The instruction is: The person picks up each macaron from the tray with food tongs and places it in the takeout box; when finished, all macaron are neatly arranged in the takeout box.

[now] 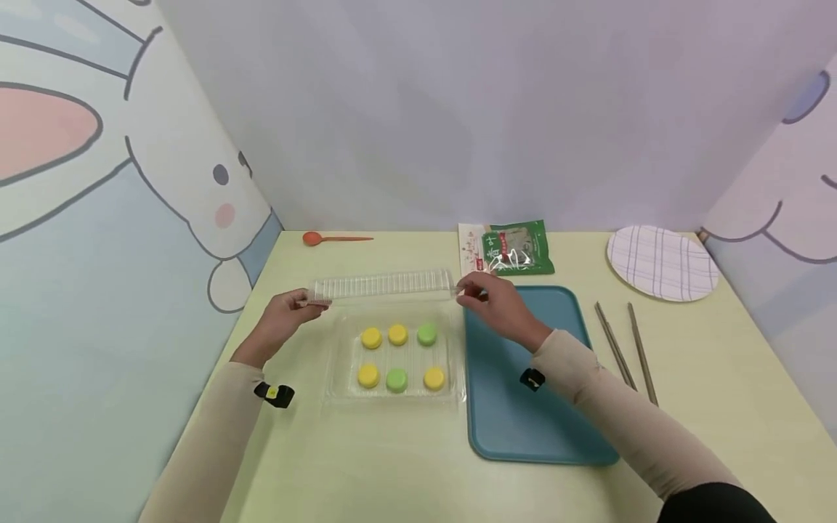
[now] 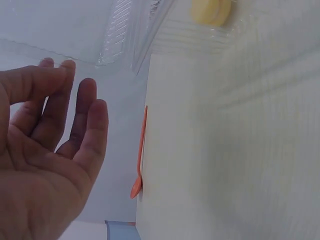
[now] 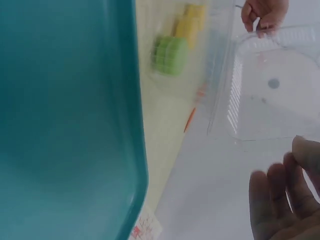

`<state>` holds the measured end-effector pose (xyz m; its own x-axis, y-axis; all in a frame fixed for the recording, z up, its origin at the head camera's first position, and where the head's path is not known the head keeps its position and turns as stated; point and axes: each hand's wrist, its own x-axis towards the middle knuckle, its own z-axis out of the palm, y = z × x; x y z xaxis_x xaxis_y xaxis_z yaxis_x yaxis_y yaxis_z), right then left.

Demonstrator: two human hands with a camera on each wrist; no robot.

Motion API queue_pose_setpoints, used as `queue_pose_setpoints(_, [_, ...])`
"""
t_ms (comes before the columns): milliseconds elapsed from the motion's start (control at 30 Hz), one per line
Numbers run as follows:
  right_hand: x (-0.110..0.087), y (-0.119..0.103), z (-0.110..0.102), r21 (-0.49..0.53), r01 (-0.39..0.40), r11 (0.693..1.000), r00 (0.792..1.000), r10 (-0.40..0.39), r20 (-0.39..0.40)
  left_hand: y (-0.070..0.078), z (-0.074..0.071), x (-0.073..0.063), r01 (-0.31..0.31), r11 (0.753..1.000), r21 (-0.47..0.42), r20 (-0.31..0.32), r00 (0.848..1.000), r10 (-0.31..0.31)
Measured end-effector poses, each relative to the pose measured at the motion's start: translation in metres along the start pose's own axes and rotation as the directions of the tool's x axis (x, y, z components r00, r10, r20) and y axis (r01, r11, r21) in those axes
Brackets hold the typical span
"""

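A clear plastic container (image 1: 392, 396) lies on the table with several yellow and green round pieces in it, a green one (image 1: 396, 380) in the near row. Its clear ribbed lid (image 1: 386, 285) stands tilted up over the far side. My left hand (image 1: 282, 319) pinches the lid's left end between thumb and fingertips; in the left wrist view the other fingers are loosely bent. At the right end my right hand (image 1: 500, 305) pinches the lid's rim, also visible in the right wrist view near the lid (image 3: 280, 100).
Right of the container lies a blue tray (image 1: 523, 407), under my right forearm. Behind are an orange spoon (image 1: 314, 238), a green and white packet (image 1: 516, 250) and a checked plate (image 1: 663, 265). Metal rods (image 1: 641, 349), like tong arms or chopsticks, lie right of the tray.
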<state>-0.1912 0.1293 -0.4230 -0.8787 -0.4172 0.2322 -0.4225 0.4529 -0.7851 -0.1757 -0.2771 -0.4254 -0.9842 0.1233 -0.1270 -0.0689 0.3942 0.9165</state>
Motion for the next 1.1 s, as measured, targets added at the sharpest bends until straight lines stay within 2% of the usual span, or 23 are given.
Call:
queue_pose_setpoints(67, [-0.004, 0.000, -0.001, 0.050, -0.040, 0.998, 0.999, 0.039, 0.022, 0.001, 0.001, -0.006, 0.011, 1.000, -0.029, 0.001, 1.000, -0.011])
queue_pose_setpoints(133, [-0.007, -0.001, -0.002, 0.150, -0.108, 0.983, 0.993, 0.099, 0.067, 0.002, 0.004, -0.011, 0.010, 0.997, -0.078, -0.003, 1.000, -0.011])
queue_pose_setpoints(233, [-0.009, -0.001, -0.002, 0.303, -0.247, 0.920, 0.966, 0.209, 0.152, 0.003, 0.007, -0.017, 0.013, 0.995, -0.103, -0.023, 1.000, -0.015])
queue_pose_setpoints(333, [-0.009, -0.004, -0.002, 0.369, -0.355, 0.859, 0.930, 0.284, 0.234, 0.002, 0.010, -0.021, 0.041, 0.995, -0.088, -0.041, 0.998, -0.044])
queue_pose_setpoints(467, [-0.007, -0.003, 0.002, 0.357, -0.456, 0.815, 0.881, 0.356, 0.312, -0.004, 0.015, -0.024, 0.085, 0.994, -0.064, -0.053, 0.995, -0.088])
queue_pose_setpoints(600, [-0.006, 0.003, 0.009, 0.291, -0.554, 0.780, 0.822, 0.457, 0.340, -0.012, 0.021, -0.024, 0.104, 0.994, -0.019, -0.056, 0.993, -0.105])
queue_pose_setpoints(667, [-0.006, 0.007, 0.012, 0.256, -0.589, 0.767, 0.795, 0.491, 0.356, -0.014, 0.025, -0.024, 0.117, 0.993, 0.003, -0.058, 0.991, -0.116])
queue_pose_setpoints(733, [-0.005, 0.009, 0.014, 0.230, -0.602, 0.764, 0.778, 0.499, 0.382, -0.015, 0.027, -0.024, 0.129, 0.992, 0.000, -0.055, 0.990, -0.128])
queue_pose_setpoints(800, [-0.005, 0.011, 0.014, 0.212, -0.597, 0.774, 0.774, 0.486, 0.406, -0.015, 0.029, -0.024, 0.142, 0.989, -0.038, -0.052, 0.988, -0.143])
queue_pose_setpoints(933, [-0.005, 0.010, 0.015, 0.184, -0.570, 0.801, 0.784, 0.463, 0.412, -0.016, 0.031, -0.023, 0.159, 0.979, -0.128, -0.049, 0.985, -0.166])
queue_pose_setpoints(1033, [-0.010, 0.009, 0.016, 0.169, -0.554, 0.815, 0.796, 0.460, 0.393, -0.017, 0.032, -0.027, 0.167, 0.978, -0.125, -0.062, 0.982, -0.176])
queue_pose_setpoints(1100, [-0.016, 0.007, 0.017, 0.179, -0.554, 0.813, 0.798, 0.458, 0.391, -0.017, 0.032, -0.033, 0.175, 0.980, -0.092, -0.072, 0.981, -0.181])
